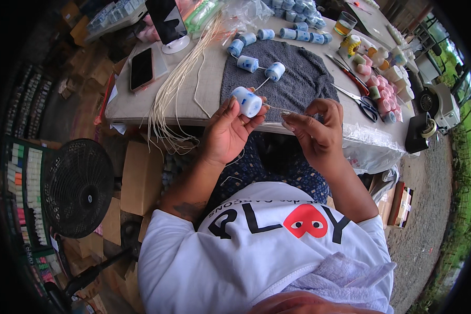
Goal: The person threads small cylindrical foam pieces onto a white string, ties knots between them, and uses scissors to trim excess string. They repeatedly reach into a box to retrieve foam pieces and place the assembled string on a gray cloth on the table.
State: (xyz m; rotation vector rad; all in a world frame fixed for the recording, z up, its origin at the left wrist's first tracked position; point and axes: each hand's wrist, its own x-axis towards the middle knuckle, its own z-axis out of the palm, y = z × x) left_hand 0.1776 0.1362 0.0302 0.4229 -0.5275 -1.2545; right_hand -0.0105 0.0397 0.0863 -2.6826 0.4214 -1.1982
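Note:
My left hand point(224, 132) holds a white, blue-marked, candle-like cylinder point(247, 103) above the table's near edge, fingers wrapped round it. A thin pale cord point(275, 108) runs from that piece to my right hand point(319, 135), where the thumb and fingertips pinch it. Another stretch of cord links the held piece to a second blue-and-white cylinder point(275, 71) lying on the dark grey towel point(303, 86). Farther along the same string come more such cylinders point(248, 64), curving away to a row point(302, 35) at the back.
Loose white cords point(178, 99) hang over the table's edge on the left, beside a phone point(141, 69). Scissors point(365, 102) and red-handled pliers point(354, 78) lie right of the towel, near pink cylinders point(384, 97) and a glass point(345, 23). A fan point(78, 187) stands at lower left.

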